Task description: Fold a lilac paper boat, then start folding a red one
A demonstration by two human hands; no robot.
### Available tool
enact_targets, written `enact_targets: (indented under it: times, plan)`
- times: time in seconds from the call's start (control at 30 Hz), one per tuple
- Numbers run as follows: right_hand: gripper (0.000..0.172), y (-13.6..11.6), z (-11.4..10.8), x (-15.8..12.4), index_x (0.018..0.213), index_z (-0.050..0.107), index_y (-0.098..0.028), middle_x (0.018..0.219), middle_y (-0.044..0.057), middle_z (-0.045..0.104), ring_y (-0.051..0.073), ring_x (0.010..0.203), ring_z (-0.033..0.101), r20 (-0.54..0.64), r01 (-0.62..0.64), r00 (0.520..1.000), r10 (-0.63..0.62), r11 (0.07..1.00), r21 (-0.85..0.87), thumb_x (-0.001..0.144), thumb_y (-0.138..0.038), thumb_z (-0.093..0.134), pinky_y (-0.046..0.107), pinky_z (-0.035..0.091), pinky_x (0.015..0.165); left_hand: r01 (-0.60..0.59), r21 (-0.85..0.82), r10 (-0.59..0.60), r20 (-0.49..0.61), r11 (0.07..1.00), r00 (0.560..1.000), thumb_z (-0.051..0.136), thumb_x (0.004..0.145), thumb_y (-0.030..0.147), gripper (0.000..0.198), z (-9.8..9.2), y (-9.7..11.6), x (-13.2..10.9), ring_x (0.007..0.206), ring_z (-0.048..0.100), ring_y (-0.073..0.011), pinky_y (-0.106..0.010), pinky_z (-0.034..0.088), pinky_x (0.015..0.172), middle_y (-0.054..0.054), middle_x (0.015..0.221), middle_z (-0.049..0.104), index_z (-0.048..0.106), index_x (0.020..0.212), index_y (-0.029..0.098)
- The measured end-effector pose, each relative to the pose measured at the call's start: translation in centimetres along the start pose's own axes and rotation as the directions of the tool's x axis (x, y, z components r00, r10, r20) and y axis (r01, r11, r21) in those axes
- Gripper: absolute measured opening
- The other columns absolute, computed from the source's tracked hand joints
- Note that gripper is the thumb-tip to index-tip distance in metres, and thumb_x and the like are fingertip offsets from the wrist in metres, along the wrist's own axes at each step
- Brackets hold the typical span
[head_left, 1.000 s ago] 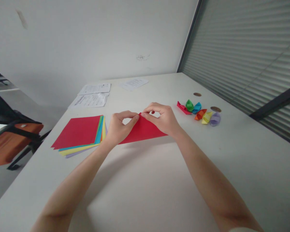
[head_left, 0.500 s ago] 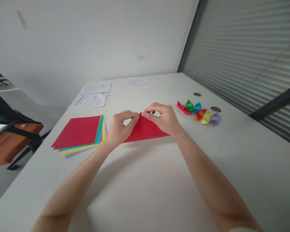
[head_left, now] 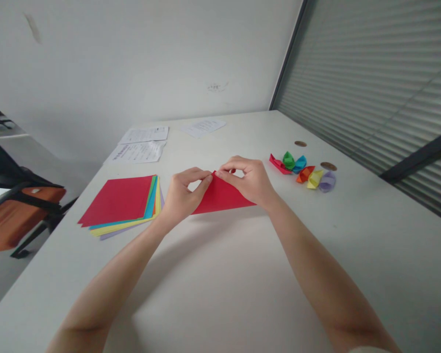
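Centrally, the red paper (head_left: 224,197) is positioned over the desk (head_left: 242,284), between the stack of coloured sheets (head_left: 119,200) and the row of folded paper pieces (head_left: 305,174). A shadow shows under its near edge; whether any part rests on the desk cannot be determined from here.

Handling: the paper appears light and thin, stiff enough to carry its own shape, yet likely to crease under stray pressure. It should offer fair grip to dry fingertips. Recommended hold: thumb against fingers at the far edge, with the broad face left free.

Hand pose: the left hand (head_left: 185,193) pinches the far edge between thumb and forefinger. The right hand (head_left: 247,180) pinches the same edge just beside it, fingers arched, red showing through the gap above the thumb. The thumb tips nearly meet. Both forearms reach forward and converge, wrists low, elbows wide.
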State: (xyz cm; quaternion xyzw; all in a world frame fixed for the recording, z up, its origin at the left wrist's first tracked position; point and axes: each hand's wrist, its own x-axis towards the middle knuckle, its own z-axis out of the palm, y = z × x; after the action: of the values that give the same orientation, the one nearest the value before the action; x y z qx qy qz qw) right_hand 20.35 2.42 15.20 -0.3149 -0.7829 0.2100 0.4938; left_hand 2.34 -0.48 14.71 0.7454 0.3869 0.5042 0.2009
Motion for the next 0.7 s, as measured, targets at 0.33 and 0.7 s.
enact_targets:
  times: [0.33,0.7]
  plan:
    - [0.008,-0.31,0.08,-0.08,0.076,0.069,-0.02,0.075,0.001,0.067,0.015,0.074,0.059,0.024,0.014,1.0,-0.014,1.0,0.008,0.083,-0.023,0.064,0.03,0.044,0.068,-0.029,0.072,0.033,-0.047,0.997,0.998,0.058,0.086,0.021,0.018,0.21,-0.42,-0.03,0.068,0.062,-0.0137,-0.025,0.048,0.066,-0.004,0.075,0.07,0.073,0.078,0.018]
    - [0.01,0.05,0.23,-0.13,0.078,0.068,-0.02,0.076,0.001,0.065,0.015,0.075,0.058,0.046,0.066,0.997,-0.065,0.998,-0.021,0.085,-0.019,0.062,0.029,0.042,0.068,-0.025,0.132,0.031,-0.042,0.991,0.999,0.063,0.077,0.017,0.008,-0.06,-0.05,0.08,0.072,0.065,-0.0152,-0.027,0.051,0.072,-0.001,0.077,0.072,0.071,0.079,0.018]
